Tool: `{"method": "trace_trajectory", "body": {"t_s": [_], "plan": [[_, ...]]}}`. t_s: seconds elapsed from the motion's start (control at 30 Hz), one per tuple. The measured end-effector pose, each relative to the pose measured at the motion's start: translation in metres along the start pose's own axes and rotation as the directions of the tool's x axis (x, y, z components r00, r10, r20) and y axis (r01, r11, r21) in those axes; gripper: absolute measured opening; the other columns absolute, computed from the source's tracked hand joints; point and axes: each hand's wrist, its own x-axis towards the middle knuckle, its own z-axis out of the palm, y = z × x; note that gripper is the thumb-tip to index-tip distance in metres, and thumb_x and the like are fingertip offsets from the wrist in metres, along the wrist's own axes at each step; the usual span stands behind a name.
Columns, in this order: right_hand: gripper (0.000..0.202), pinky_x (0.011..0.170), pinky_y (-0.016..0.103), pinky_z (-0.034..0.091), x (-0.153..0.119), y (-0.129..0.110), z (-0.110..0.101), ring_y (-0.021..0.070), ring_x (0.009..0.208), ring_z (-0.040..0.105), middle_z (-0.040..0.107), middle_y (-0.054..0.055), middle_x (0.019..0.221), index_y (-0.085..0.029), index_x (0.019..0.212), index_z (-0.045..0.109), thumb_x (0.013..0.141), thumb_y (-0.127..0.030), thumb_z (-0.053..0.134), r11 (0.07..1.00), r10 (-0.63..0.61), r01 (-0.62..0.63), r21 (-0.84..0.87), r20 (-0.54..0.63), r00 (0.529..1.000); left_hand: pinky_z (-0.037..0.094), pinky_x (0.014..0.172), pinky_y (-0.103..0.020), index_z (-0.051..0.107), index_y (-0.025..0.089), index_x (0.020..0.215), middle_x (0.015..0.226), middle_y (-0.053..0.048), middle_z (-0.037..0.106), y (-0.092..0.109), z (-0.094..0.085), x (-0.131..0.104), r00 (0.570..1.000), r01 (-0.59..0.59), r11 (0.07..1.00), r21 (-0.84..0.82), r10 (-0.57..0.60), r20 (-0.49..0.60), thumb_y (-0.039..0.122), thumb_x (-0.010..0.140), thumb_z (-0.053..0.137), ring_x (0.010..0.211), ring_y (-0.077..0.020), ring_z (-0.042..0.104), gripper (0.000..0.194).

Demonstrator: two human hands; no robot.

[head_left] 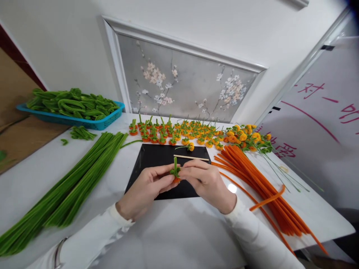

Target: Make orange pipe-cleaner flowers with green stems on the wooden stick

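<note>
Head view: my left hand (146, 188) pinches fuzzy orange-green flower (175, 171) above black board (146, 158). My right hand (206, 181) meets its right side; grasping or merely touching, can't tell. Probably light, soft, bendable; best held by orange base. Base mostly hidden behind fingers; leaf joins too small to read.

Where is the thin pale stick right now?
In the head view, the pale stick lies on the right side of the black mat, between the right hand and a yellow flower.
</note>
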Motion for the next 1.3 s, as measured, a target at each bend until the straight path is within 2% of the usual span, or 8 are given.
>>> {"method": "trace_trajectory", "body": {"t_s": [0.3, 0.47, 0.63, 0.73, 0.83, 1.0, 1.17, 1.3], "plan": [[0.013, 0.078, 0.026, 0.052, 0.001, -0.001, 0.004, 0.0142, 0.084, 0.063, 0.067, 0.004, 0.089, -0.021, 0.083, 0.069, 0.083, -0.013, 0.058, 0.983, 0.153, -0.151, 0.106, -0.009, 0.988, 0.048, 0.096, -0.035, 0.071, 0.022, 0.104, 0.105, -0.003, 0.072, -0.001, -0.001, 0.0, 0.999, -0.046, 0.999, -0.004, 0.046, 0.009, 0.022, 0.071, 0.072, 0.097, -0.0199, 0.065, 0.033], [0.014, 0.069, 0.024, 0.051, 0.002, -0.001, -0.001, 0.0119, 0.075, 0.06, 0.063, 0.002, 0.086, -0.02, 0.09, 0.067, 0.078, -0.014, 0.066, 0.958, 0.219, -0.223, 0.18, 0.042, 0.975, 0.046, 0.097, -0.039, 0.067, 0.02, 0.112, 0.109, -0.006, 0.07, 0.002, -0.004, 0.0, 0.996, -0.08, 0.983, 0.166, 0.073, 0.047, 0.024, 0.074, 0.07, 0.102, -0.0237, 0.063, 0.039], [0.019, 0.069, 0.024, 0.052, 0.002, 0.004, -0.011, 0.0127, 0.078, 0.061, 0.064, 0.002, 0.088, -0.022, 0.099, 0.064, 0.082, -0.015, 0.06, 0.945, 0.253, -0.254, 0.207, 0.029, 0.967, 0.044, 0.098, -0.04, 0.065, 0.019, 0.114, 0.109, -0.007, 0.07, 0.008, -0.002, -0.001, 0.993, -0.114, 0.95, 0.292, 0.096, 0.075, 0.024, 0.073, 0.07, 0.108, -0.0266, 0.06, 0.041], [0.021, 0.069, 0.025, 0.052, 0.001, 0.003, -0.014, 0.0128, 0.079, 0.061, 0.063, 0.003, 0.092, -0.023, 0.102, 0.063, 0.084, -0.013, 0.056, 0.964, 0.227, -0.223, 0.143, -0.01, 0.974, 0.046, 0.094, -0.039, 0.064, 0.019, 0.115, 0.109, -0.007, 0.07, 0.01, -0.001, -0.002, 0.99, -0.129, 0.93, 0.344, 0.099, 0.102, 0.025, 0.074, 0.068, 0.107, -0.0271, 0.061, 0.041], [0.026, 0.079, 0.029, 0.052, 0.002, 0.0, -0.014, 0.0137, 0.086, 0.061, 0.058, 0.006, 0.112, -0.024, 0.108, 0.062, 0.087, -0.012, 0.052, 0.992, 0.121, -0.121, 0.045, -0.017, 0.992, 0.048, 0.091, -0.037, 0.063, 0.018, 0.115, 0.108, -0.007, 0.07, 0.009, -0.001, -0.001, 0.983, -0.167, 0.896, 0.412, 0.119, 0.14, 0.025, 0.076, 0.065, 0.104, -0.0265, 0.062, 0.04], [0.031, 0.085, 0.03, 0.051, 0.001, -0.004, -0.011, 0.0159, 0.103, 0.056, 0.046, 0.009, 0.13, -0.023, 0.113, 0.06, 0.09, -0.01, 0.045, 0.999, -0.019, 0.022, -0.029, 0.092, 0.996, 0.052, 0.084, -0.034, 0.061, 0.019, 0.111, 0.105, -0.007, 0.068, 0.002, -0.003, 0.001, 0.975, -0.216, 0.871, 0.441, 0.164, 0.152, 0.021, 0.076, 0.064, 0.095, -0.0229, 0.065, 0.035], [0.02, 0.073, 0.029, 0.052, -0.003, -0.004, -0.011, 0.0162, 0.091, 0.058, 0.056, 0.008, 0.106, -0.022, 0.096, 0.066, 0.088, -0.013, 0.05, 0.995, -0.046, 0.046, -0.085, 0.005, 0.999, 0.053, 0.082, -0.034, 0.057, 0.02, 0.096, 0.09, -0.002, 0.068, 0.003, -0.003, 0.001, 0.974, -0.219, 0.902, 0.372, 0.178, 0.143, 0.021, 0.074, 0.065, 0.086, -0.0189, 0.066, 0.023], [0.016, 0.072, 0.027, 0.052, -0.004, -0.005, -0.01, 0.0142, 0.083, 0.06, 0.061, 0.006, 0.092, -0.021, 0.094, 0.067, 0.089, -0.016, 0.053, 0.996, -0.049, 0.052, -0.071, 0.041, 0.998, 0.052, 0.082, -0.031, 0.057, 0.018, 0.094, 0.091, -0.003, 0.067, 0.008, -0.002, 0.0, 0.968, -0.237, 0.903, 0.357, 0.188, 0.166, 0.021, 0.075, 0.064, 0.087, -0.0178, 0.065, 0.02]]}}
